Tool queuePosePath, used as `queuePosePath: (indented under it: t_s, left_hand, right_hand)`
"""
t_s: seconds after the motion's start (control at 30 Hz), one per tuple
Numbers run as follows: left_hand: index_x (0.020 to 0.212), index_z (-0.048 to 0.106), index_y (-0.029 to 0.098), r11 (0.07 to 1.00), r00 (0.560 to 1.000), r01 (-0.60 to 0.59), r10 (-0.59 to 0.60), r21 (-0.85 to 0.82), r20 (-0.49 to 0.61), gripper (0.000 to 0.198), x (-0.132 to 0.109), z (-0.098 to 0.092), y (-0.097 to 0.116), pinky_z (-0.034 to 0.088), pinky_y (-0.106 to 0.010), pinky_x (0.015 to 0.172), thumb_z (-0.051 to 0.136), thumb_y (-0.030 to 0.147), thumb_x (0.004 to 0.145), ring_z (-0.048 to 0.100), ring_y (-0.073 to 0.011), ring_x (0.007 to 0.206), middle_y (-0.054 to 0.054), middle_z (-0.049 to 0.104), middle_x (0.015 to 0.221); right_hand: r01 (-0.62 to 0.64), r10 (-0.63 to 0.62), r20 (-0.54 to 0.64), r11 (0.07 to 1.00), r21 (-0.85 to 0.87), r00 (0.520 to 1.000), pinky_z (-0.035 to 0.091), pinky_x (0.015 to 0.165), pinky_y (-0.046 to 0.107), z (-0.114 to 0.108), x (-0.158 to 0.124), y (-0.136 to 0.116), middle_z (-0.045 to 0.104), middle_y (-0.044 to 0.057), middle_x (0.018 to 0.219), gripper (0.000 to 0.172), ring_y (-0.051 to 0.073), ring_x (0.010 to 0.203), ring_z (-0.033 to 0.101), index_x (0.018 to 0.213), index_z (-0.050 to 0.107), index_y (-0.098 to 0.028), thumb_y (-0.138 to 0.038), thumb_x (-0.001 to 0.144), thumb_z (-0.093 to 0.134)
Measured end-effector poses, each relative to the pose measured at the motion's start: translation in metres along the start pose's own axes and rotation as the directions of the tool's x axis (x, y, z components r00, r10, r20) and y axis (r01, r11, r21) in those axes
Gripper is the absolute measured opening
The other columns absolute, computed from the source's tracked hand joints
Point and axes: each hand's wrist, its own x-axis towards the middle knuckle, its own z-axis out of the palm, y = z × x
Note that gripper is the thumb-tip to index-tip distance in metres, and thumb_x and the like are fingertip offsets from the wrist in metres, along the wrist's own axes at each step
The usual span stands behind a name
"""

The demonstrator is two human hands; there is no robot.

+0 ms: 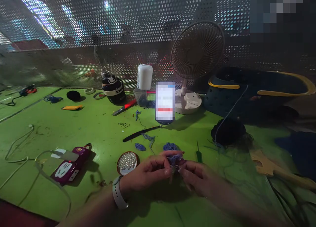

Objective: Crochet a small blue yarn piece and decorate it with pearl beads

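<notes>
Green tabletop [98, 128] fills the view, backed by a perforated metal screen [123, 22] with lights glowing through it. Your two hands meet low in the centre, just above the table. Your left hand [150, 172], with a white watch [118, 192] on the wrist, comes in from the lower left. Its fingertips are closed in a pinch on a small blue crochet piece [174, 159]. Your right hand [197, 177] comes in from the lower right, and its fingertips are pinched on the same piece from the other side. The piece sits between both sets of fingertips, partly hidden by them.

Just left of your left hand lies a round dish of white beads [127, 162]. Further left is a purple power strip [70, 164]. A green-handled tool [198, 154] lies just beyond your right hand. Another blue crochet scrap [140, 147] rests on the table, near the dish. Behind these, a phone [165, 101] stands upright with a desk fan [196, 55] just beside it. A ball of black yarn [228, 131] lies to the right, in front of a dark blue basket [256, 88].
</notes>
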Motion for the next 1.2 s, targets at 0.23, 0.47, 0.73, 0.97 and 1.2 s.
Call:
queuePosePath:
  t_s: [0.23, 0.47, 0.73, 0.97, 1.2]
  left_hand:
    - [0.077, 0.064, 0.019, 0.999, 0.995, -0.044, 0.044, 0.003, -0.088, 0.015, 0.001, 0.005, -0.002, 0.032, -0.048, 0.108, 0.059, 0.024, 0.090, 0.041, -0.0285, 0.134, -0.007, 0.046, 0.145]
    - [0.082, 0.068, 0.019, 0.938, 0.981, -0.094, 0.144, 0.334, -0.129, 0.009, 0.004, 0.012, -0.006, 0.037, -0.047, 0.107, 0.062, 0.021, 0.088, 0.050, -0.0256, 0.129, -0.010, 0.052, 0.140]
    - [0.088, 0.074, 0.015, 0.810, 0.983, -0.114, 0.174, 0.575, -0.050, 0.011, 0.004, 0.016, -0.003, 0.042, -0.039, 0.106, 0.064, 0.020, 0.085, 0.047, -0.0249, 0.132, -0.015, 0.057, 0.135]
    - [0.096, 0.073, 0.010, 0.758, 0.976, -0.174, 0.219, 0.629, 0.006, 0.018, 0.002, 0.017, -0.008, 0.042, -0.034, 0.106, 0.062, 0.018, 0.085, 0.045, -0.0249, 0.134, -0.018, 0.054, 0.138]
    - [0.083, 0.072, 0.018, 0.913, 0.975, -0.115, 0.178, 0.392, -0.130, 0.008, 0.002, 0.013, -0.010, 0.035, -0.041, 0.109, 0.065, 0.021, 0.085, 0.047, -0.0237, 0.131, -0.010, 0.050, 0.143]
  right_hand:
    - [-0.041, 0.048, -0.082, 0.995, 0.087, 0.996, 0.017, 0.040, 0.020, 0.003, 0.003, 0.003, 0.039, -0.009, 0.057, 0.053, 0.004, 0.044, 0.025, 0.081, 0.059, -0.018, -0.069, 0.070, 0.065]
    - [-0.057, 0.132, -0.239, 0.953, 0.297, 0.962, 0.016, 0.037, 0.020, 0.011, 0.013, 0.014, 0.042, -0.010, 0.051, 0.050, 0.003, 0.039, 0.027, 0.081, 0.063, -0.018, -0.058, 0.058, 0.080]
    - [-0.037, 0.172, -0.268, 0.896, 0.443, 0.948, 0.025, 0.037, 0.019, 0.013, 0.025, 0.027, 0.048, -0.008, 0.047, 0.052, 0.005, 0.036, 0.038, 0.079, 0.062, -0.019, -0.055, 0.051, 0.084]
    - [-0.003, 0.112, -0.274, 0.929, 0.370, 0.955, 0.042, 0.048, 0.023, 0.016, 0.029, 0.031, 0.068, 0.005, 0.069, 0.054, 0.015, 0.057, 0.061, 0.079, 0.068, -0.016, -0.056, 0.046, 0.086]
    - [-0.005, 0.037, -0.429, 0.997, 0.076, 0.903, 0.026, 0.040, 0.021, -0.003, 0.019, 0.022, 0.045, -0.006, 0.044, 0.047, 0.008, 0.040, 0.037, 0.069, 0.064, -0.017, -0.062, 0.062, 0.074]
